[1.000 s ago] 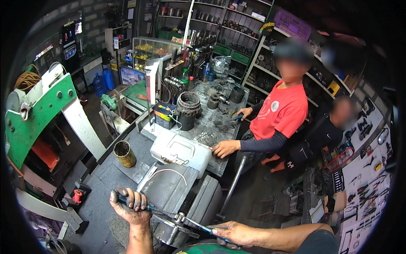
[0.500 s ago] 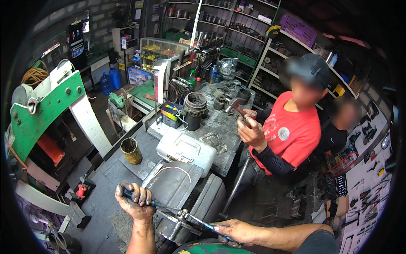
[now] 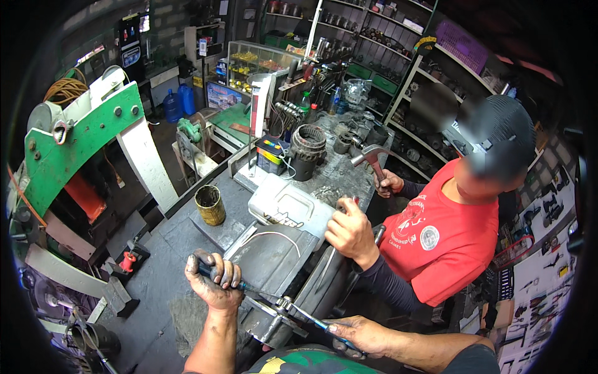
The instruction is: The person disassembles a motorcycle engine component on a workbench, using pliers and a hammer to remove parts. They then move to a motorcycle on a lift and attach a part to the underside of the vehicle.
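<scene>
Near the front of the bench, my left hand (image 3: 215, 280), grimy and closed, grips a screwdriver with a blue handle (image 3: 244, 287). From the other side, my right hand (image 3: 356, 333) is wrapped round the blue handle of a second slim screwdriver (image 3: 306, 316). Both shafts converge at a small shiny metal part (image 3: 284, 304) in the jaws of a bench vise (image 3: 264, 325). Whether each tip touches the part is too small to tell. Across the vise, a co-worker in a red shirt (image 3: 439, 234) holds a hammer (image 3: 376, 159) with a reddish handle.
Beyond the vise lie a pale plastic case (image 3: 290, 206) and a grimy yellow can (image 3: 210, 206). A geared metal drum (image 3: 308, 151) and a battery (image 3: 271, 154) stand farther back. A green-and-white machine frame (image 3: 87, 140) rises at the left.
The co-worker has leaned in closer over the vise, separating their hands, with the hammer now in the farther one. The view has shifted slightly; my hands keep their grip on both screwdrivers.
</scene>
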{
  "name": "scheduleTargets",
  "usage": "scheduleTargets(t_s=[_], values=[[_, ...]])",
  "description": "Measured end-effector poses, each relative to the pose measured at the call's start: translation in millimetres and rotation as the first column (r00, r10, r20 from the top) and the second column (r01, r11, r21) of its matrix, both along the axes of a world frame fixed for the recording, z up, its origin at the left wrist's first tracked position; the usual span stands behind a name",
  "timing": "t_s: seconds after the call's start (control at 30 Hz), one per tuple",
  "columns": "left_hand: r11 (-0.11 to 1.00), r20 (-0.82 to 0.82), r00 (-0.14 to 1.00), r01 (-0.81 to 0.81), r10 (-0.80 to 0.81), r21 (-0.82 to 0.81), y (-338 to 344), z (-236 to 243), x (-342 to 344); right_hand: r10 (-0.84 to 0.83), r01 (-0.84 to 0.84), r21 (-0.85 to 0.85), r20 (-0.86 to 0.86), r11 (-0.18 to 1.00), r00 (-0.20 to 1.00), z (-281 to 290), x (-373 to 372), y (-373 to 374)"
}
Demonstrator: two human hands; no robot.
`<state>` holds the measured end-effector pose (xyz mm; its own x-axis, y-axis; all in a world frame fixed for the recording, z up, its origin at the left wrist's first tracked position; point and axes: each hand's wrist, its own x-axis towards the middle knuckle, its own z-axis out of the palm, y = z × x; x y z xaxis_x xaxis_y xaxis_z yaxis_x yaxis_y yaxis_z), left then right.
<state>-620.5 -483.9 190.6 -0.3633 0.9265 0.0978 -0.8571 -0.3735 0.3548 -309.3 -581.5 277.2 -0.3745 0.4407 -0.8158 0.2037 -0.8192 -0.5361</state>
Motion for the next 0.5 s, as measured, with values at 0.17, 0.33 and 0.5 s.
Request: scheduleTargets(t_s=[0.17, 0.33, 0.5], values=[[1.0, -0.001, 1.0, 0.002, -0.002, -0.017, 0.4, -1.3, -1.2, 0.005, -0.006, 0.008, 0.027, 1.0, 1.0, 1.1, -1.5, 0.7], [1.0, 0.008, 1.0, 0.002, -0.002, 0.018, 0.5, -0.1, -0.2, 0.023, -0.024, 0.021, 0.04, 0.999, 0.999, 4.0, -0.8, 2.1], [1.0, -0.019, 1.0, -0.006, 0.007, 0.03, -0.2, 1.7, 1.6, 0.017, -0.017, 0.003, 0.027, 1.0, 1.0, 4.9, 0.3, 2.2]])
